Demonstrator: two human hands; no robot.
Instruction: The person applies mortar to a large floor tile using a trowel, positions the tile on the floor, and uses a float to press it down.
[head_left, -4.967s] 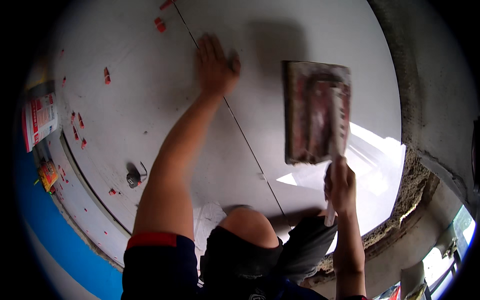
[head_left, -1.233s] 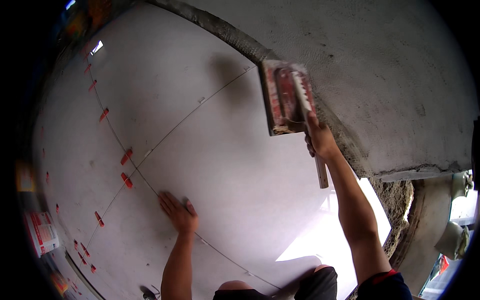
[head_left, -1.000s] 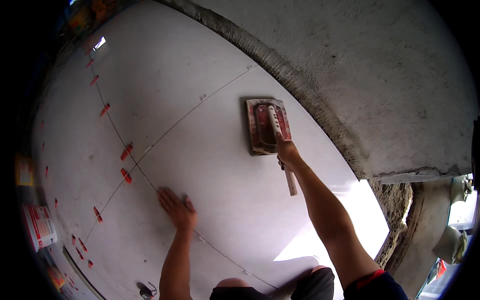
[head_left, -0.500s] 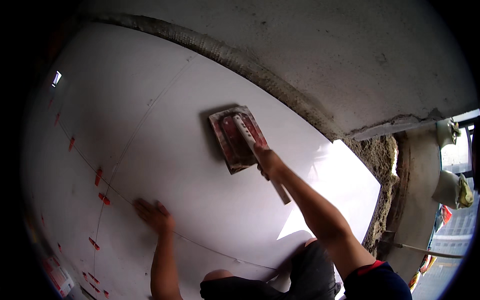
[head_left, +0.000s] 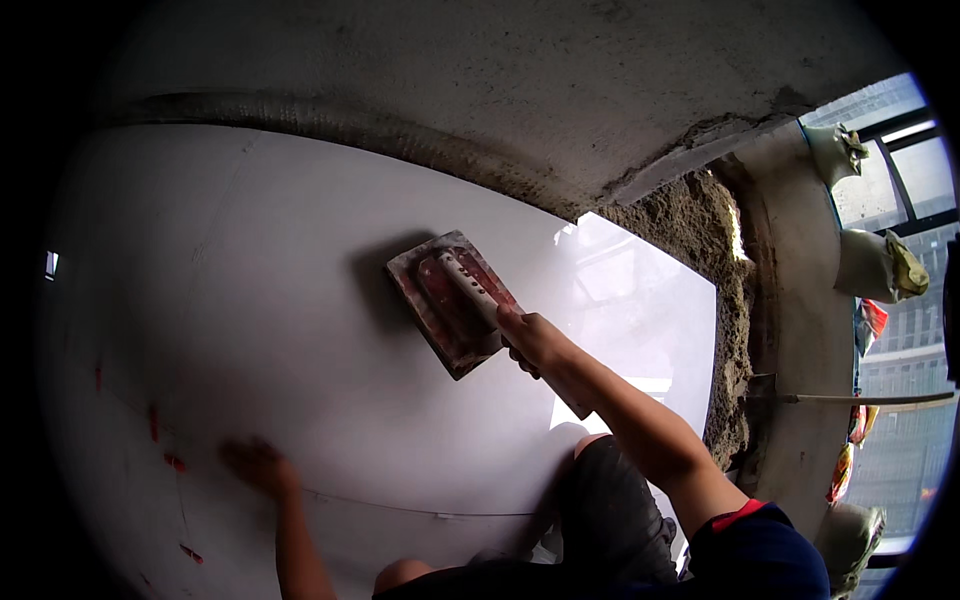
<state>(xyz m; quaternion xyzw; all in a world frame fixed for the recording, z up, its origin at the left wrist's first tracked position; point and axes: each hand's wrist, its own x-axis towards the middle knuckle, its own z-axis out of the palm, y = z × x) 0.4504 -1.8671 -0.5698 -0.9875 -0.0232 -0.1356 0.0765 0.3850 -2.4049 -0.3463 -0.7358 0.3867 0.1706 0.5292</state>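
Note:
A large glossy white tile (head_left: 300, 340) spreads under both my hands. My right hand (head_left: 525, 338) is closed around the long pale handle of a rectangular tile tamper (head_left: 455, 300) with a reddish, dirty back. A dark shadow lies along the tamper's left side, so it seems held off the tile. Whether any edge touches is hard to tell. Farther left, my left hand (head_left: 258, 465) lies flat with its fingers stretched out, slightly blurred, close to the tile's near seam. Just left of it stands a red levelling wedge (head_left: 175, 462) in the joint.
More red wedges (head_left: 154, 422) follow the seams at left. A rough grey concrete surface (head_left: 420, 70) borders the tile's far edge. Coarse mortar (head_left: 735, 310) lies beyond its right end. Filled sacks (head_left: 880, 265) and a pole (head_left: 870, 398) are by the windows at right. My knee (head_left: 615, 510) is close to the tile's near side.
The whole view has shifted, with the windows showing more. The tamper has come nearer to me over the tile, and its shadow is wider. My left hand keeps about the same place by the wedges.

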